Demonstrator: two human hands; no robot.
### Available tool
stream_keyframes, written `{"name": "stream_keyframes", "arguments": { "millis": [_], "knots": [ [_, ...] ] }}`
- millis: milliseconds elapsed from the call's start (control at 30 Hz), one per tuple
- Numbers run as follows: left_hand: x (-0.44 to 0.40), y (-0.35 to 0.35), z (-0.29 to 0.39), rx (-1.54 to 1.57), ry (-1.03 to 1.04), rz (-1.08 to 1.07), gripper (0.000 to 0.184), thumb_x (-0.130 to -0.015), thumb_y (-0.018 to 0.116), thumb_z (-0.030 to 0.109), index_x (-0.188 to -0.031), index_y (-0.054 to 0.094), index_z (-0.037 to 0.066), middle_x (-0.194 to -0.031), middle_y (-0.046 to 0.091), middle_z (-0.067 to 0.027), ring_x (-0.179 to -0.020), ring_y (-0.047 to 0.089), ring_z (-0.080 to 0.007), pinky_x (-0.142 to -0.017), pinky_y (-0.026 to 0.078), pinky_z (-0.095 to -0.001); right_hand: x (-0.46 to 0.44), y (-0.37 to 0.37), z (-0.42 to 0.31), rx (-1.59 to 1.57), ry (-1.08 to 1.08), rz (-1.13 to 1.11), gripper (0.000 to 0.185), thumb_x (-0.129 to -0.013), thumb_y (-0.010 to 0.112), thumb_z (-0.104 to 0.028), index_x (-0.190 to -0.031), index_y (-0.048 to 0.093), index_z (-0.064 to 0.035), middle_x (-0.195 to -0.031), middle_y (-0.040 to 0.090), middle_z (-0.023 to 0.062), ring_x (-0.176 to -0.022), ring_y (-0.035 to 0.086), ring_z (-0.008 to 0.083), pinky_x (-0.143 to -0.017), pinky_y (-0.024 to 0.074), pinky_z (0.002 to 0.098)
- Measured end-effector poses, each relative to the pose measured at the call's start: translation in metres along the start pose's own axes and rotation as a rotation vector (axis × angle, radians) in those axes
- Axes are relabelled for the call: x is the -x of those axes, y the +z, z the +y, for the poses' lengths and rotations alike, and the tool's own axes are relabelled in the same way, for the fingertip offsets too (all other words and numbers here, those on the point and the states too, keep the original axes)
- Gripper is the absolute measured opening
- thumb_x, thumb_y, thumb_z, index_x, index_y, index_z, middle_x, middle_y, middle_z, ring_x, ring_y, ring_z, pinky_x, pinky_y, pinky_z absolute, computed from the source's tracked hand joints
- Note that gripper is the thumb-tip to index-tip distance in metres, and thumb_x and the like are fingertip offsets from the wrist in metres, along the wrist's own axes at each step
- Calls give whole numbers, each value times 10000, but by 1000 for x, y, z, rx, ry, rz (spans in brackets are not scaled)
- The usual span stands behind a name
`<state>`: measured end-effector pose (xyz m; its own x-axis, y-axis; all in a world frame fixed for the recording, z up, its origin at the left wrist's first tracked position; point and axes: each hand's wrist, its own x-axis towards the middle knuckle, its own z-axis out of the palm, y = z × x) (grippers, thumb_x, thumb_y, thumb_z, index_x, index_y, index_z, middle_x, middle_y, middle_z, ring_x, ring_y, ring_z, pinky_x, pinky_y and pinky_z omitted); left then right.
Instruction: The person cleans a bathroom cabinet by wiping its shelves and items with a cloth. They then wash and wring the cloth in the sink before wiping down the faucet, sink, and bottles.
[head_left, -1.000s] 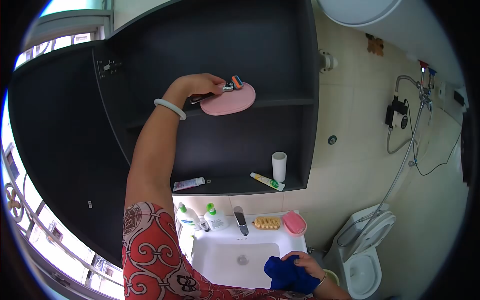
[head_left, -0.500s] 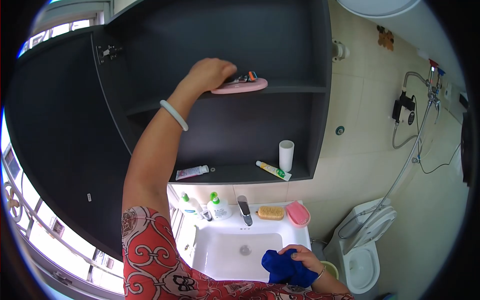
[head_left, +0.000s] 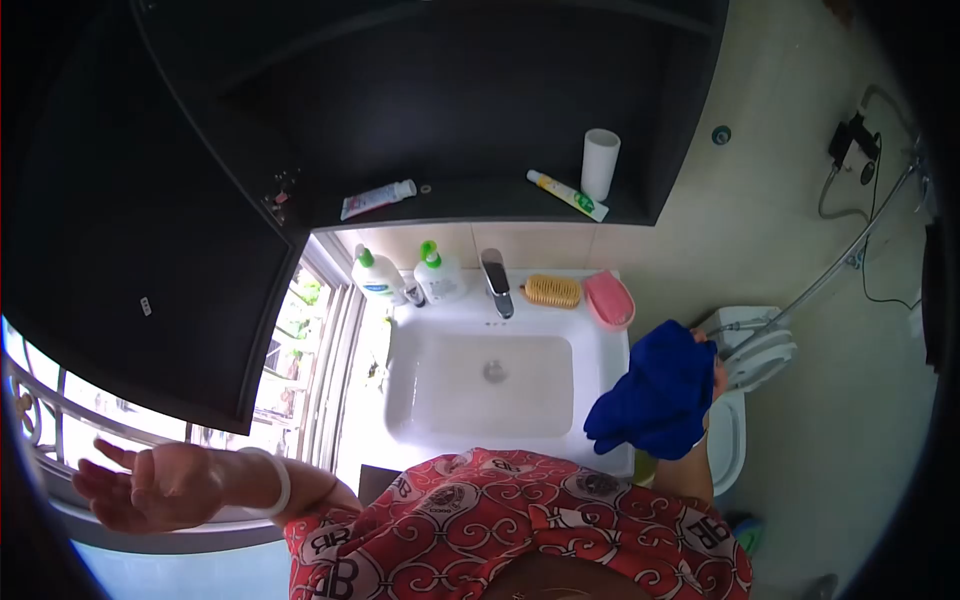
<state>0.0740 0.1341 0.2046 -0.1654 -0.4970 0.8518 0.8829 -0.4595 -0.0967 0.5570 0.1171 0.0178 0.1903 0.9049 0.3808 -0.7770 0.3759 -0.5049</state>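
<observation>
Blue cloth (head_left: 655, 390) is grasped in our right hand (head_left: 718, 378), centre right; our left hand (head_left: 160, 487) spreads open, lower left.

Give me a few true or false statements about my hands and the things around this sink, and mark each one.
1. The right hand holds a blue cloth. True.
2. The left hand is closed around a bottle. False: it is open, with nothing visible in it.
3. A white cylinder stands upright on the cabinet shelf. True.
4. The yellow brush lies at the bottom of the sink. False: it lies on the back ledge, between the tap and the pink dish.
</observation>
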Motion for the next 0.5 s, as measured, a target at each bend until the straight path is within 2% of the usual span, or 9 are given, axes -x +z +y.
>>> {"name": "stream_keyframes", "arguments": {
  "millis": [33,100,133,200,267,300,400,467,500],
  "knots": [
    [-3,-16,-6,-88,-102,97,388,-854,529,251,-1178,486,43,-1280,454,-213,-1188,449,-388,-997,361,-578,-3,-8,2,0,-4,4,362,-845,445,-368,-1037,504,-66,-1004,575,139,-906,589,284,-797,491,415],
    [0,-60,-53,-401,-149,-57,458,-816,626,231,-1206,469,48,-1247,500,-161,-1190,464,-341,-983,393,-514,-12,-16,4,8,22,19,371,-841,449,-368,-1053,506,-69,-1012,575,131,-918,588,277,-804,489,411],
    [4,-82,-82,-445,-128,-265,438,-831,626,219,-1202,473,45,-1207,520,-162,-1176,481,-320,-972,412,-478,-15,-16,7,12,56,36,379,-839,450,-370,-1062,507,-70,-1016,575,127,-924,588,272,-806,489,409],
    [34,-133,-182,-387,136,-570,381,-864,600,161,-1199,474,30,-1123,552,-161,-1108,532,-279,-916,465,-405,-16,-8,14,23,121,98,393,-839,448,-374,-1081,507,-70,-1017,578,116,-931,589,260,-809,490,398],
    [52,-119,-164,-224,-365,-525,364,-919,480,233,-1208,470,12,-1124,530,-165,-1048,558,-259,-873,503,-373,-17,1,20,0,188,105,399,-843,441,-375,-1089,507,-67,-1010,582,107,-930,590,246,-813,488,384],
    [50,-79,-105,-150,-1088,-334,439,-955,387,350,-1216,470,8,-1168,497,-171,-1041,550,-257,-876,507,-378,-16,3,24,-31,223,69,398,-846,438,-373,-1088,506,-65,-1007,583,106,-926,590,241,-816,486,379],
    [62,-99,-81,35,-1128,-603,533,-941,386,433,-1226,472,-10,-1057,558,-177,-960,588,-269,-813,526,-403,-10,-2,31,6,241,74,394,-845,444,-374,-1070,503,-55,-981,582,101,-904,585,223,-823,474,351],
    [74,-77,-28,130,-1041,-709,607,-914,424,495,-1254,446,-7,-1102,543,-184,-1007,573,-284,-853,496,-424,-7,2,32,8,276,116,385,-847,446,-376,-1054,502,-56,-971,581,98,-897,585,219,-816,474,347],
    [84,-45,7,82,-904,-717,661,-893,452,534,-1280,422,-1,-1161,520,-192,-1060,554,-295,-888,472,-435,-3,9,31,2,289,165,379,-848,448,-377,-1045,502,-57,-967,581,97,-894,586,218,-810,477,346]
  ]
}}
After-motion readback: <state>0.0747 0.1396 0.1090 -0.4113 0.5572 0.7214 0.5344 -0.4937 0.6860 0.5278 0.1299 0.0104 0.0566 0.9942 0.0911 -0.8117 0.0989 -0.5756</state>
